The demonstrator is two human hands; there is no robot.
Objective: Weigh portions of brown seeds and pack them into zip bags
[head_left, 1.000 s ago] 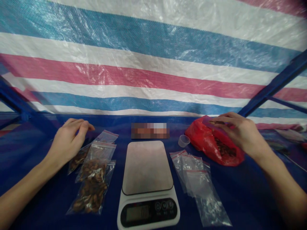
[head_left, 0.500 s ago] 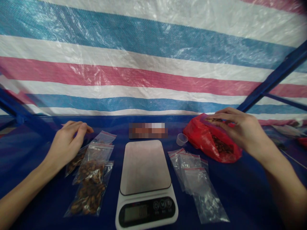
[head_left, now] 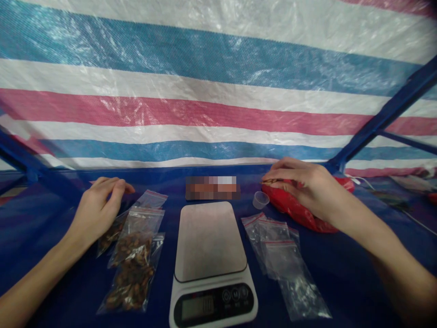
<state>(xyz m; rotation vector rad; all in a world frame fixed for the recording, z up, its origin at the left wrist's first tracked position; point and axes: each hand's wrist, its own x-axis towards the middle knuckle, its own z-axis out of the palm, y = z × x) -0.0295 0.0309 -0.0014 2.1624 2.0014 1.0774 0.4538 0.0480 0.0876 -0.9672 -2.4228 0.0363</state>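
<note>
Right grip (head_left: 309, 189) nearly closed, brown nuts (head_left: 269, 181) pinched at front of grip, just above red plastic bag (head_left: 285, 206), right of frame. Left grip (head_left: 97, 207) relaxed, half open, empty, just beside filled zip bags (head_left: 131, 259), left of digital kitchen scale (head_left: 210, 241). Small clear cup (head_left: 260, 199) near right grip. Firm pinch, kept over bag, best against dropped nuts.

The left hand (head_left: 95, 212) rests palm down, fingers loosely curled; the right hand (head_left: 303, 189) arches palm down, its fingertips and thumb drawn together in what looks like a pinching grip; both forearms (head_left: 34, 284) are bare.
</note>
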